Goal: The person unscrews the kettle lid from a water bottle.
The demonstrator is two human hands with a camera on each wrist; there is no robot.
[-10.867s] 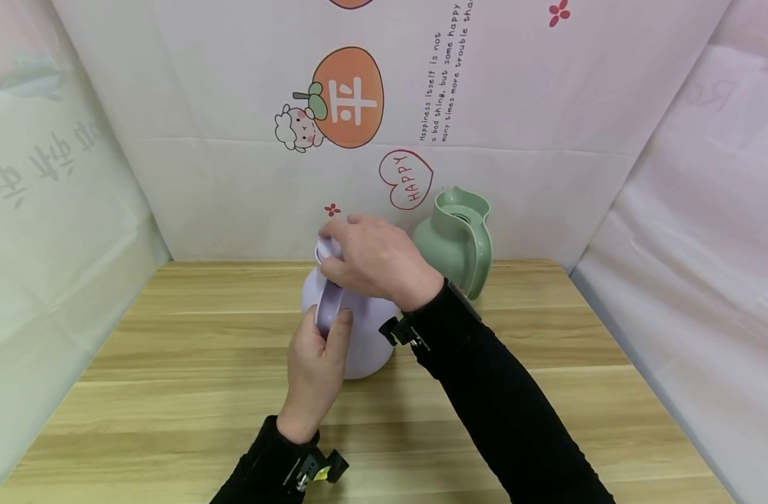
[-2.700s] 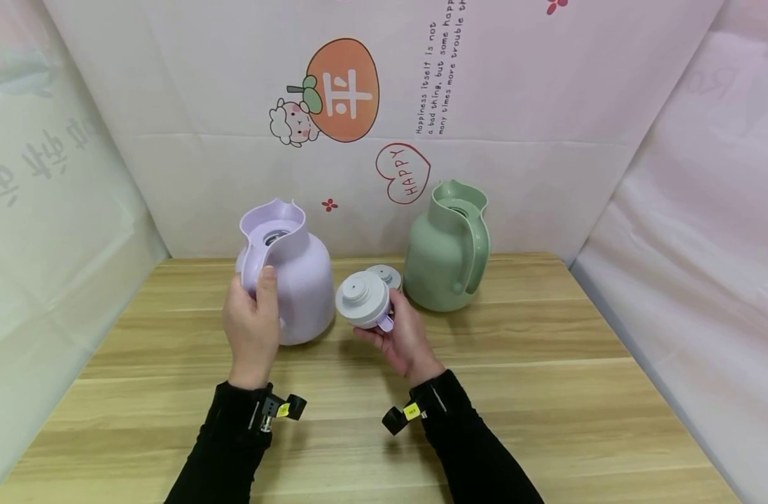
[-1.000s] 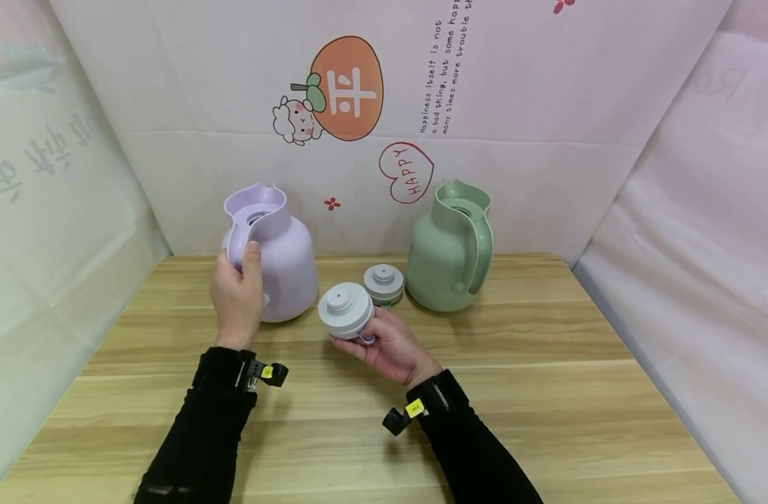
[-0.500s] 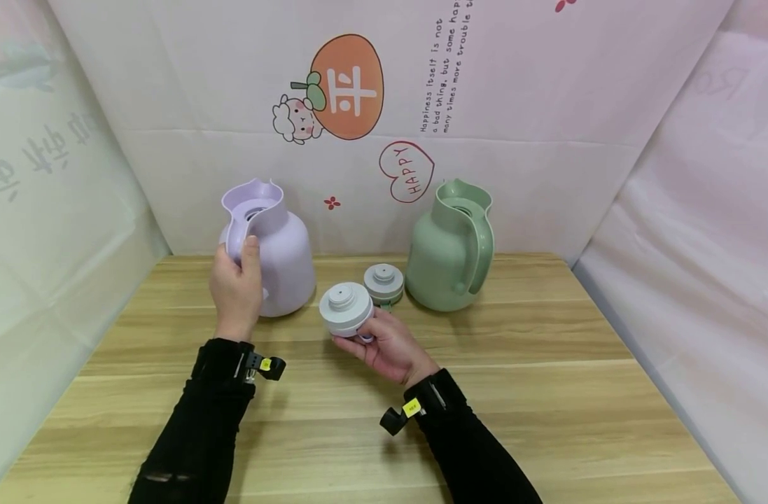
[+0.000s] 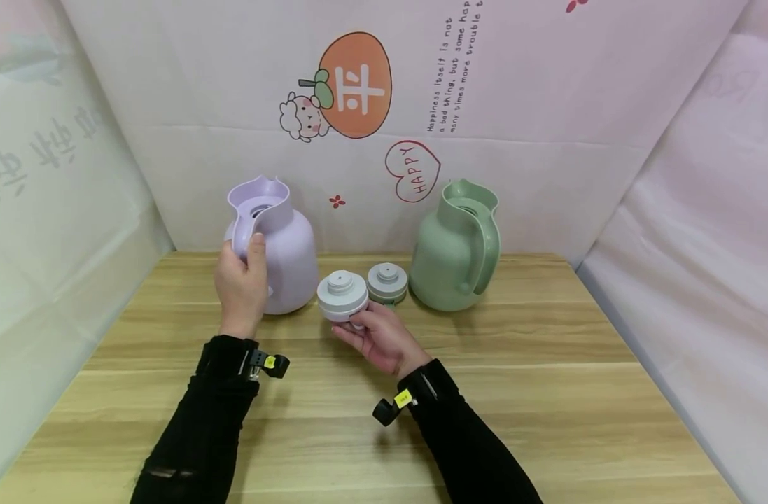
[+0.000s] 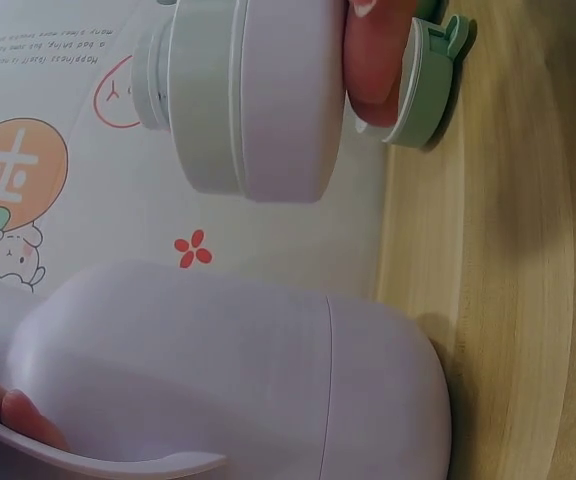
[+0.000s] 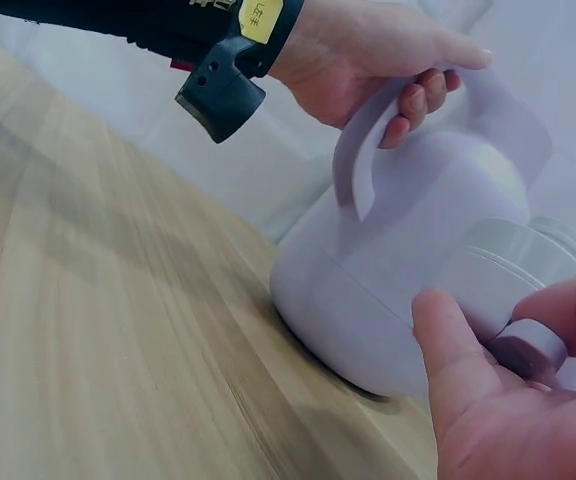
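My left hand (image 5: 242, 287) grips the handle of a lilac thermos jug (image 5: 289, 262), which stands upright on the table at the left. Its mouth has no lid in it. In the right wrist view the left hand's fingers are curled round that handle (image 7: 363, 150). A lilac lid (image 5: 342, 297) is pinched by the handle tab in my right hand (image 5: 384, 339). It is held upside down above the table, grey screw plug facing up, just right of the jug. Behind it a second, green-edged lid (image 5: 387, 281) lies plug up beside a green thermos jug (image 5: 449, 259), also lidless.
A wooden table (image 5: 547, 420) carries everything. White printed cloth (image 5: 232, 84) rises close behind both jugs and on both sides. The green jug's handle faces the near right.
Earlier my right hand was on the lilac jug's top at centre; since then its lid came off and the jug moved left and back. Just now the held lid shifted slightly away from me.
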